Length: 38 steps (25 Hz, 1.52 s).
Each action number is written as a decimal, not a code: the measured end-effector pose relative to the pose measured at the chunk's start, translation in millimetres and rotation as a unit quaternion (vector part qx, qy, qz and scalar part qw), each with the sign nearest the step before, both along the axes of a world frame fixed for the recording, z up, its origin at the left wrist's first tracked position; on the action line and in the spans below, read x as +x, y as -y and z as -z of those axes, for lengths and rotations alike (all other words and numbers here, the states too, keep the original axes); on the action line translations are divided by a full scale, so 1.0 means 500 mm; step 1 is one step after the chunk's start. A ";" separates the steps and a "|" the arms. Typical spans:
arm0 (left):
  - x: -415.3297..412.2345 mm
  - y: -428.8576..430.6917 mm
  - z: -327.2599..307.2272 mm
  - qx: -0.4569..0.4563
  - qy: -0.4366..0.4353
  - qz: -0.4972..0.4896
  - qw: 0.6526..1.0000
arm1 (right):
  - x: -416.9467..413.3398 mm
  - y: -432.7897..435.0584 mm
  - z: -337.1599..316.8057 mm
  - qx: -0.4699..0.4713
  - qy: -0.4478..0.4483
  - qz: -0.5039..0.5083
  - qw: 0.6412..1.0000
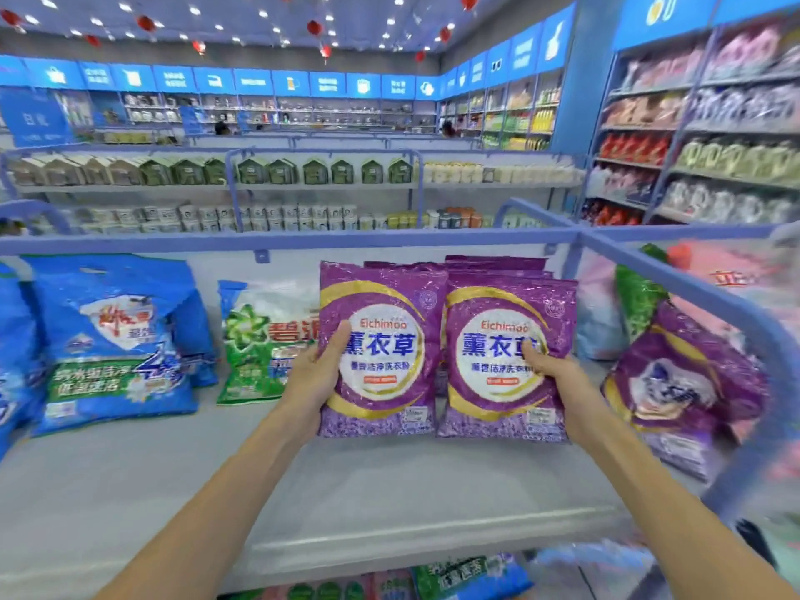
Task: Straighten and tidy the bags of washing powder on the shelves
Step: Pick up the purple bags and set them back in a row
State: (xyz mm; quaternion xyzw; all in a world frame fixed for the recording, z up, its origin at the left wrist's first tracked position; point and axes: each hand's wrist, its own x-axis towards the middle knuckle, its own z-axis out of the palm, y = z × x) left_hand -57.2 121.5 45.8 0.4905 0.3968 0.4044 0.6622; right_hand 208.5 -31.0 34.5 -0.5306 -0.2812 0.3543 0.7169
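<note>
Both hands busy, 1 bag each. The left hand (318, 374) grips the left purple bag (383, 309) by its left edge, thumb across the front, fingers hidden behind. The right hand (552, 376) holds the right purple bag (498, 383) the same way by its right edge. Both bags stand upright, side by side, edges touching, mid grey shelf (389, 482). The rear purple bags (498, 264) sit just behind. The green bag (259, 339) is just left, the blue bag (117, 344) further left. The tilted purple bag (684, 383) is in the next bay, right.
</note>
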 end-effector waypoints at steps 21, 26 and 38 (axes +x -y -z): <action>0.169 -0.020 0.090 0.297 -0.137 -0.090 0.941 | 0.077 -0.028 0.064 -0.157 0.362 0.193 0.899; 0.184 0.063 0.083 0.245 -0.335 0.002 0.910 | 0.029 -0.018 0.115 -0.300 0.541 0.063 0.783; 0.205 0.076 0.094 0.260 -0.389 -0.046 0.883 | 0.034 -0.023 0.100 -0.344 0.522 0.069 0.777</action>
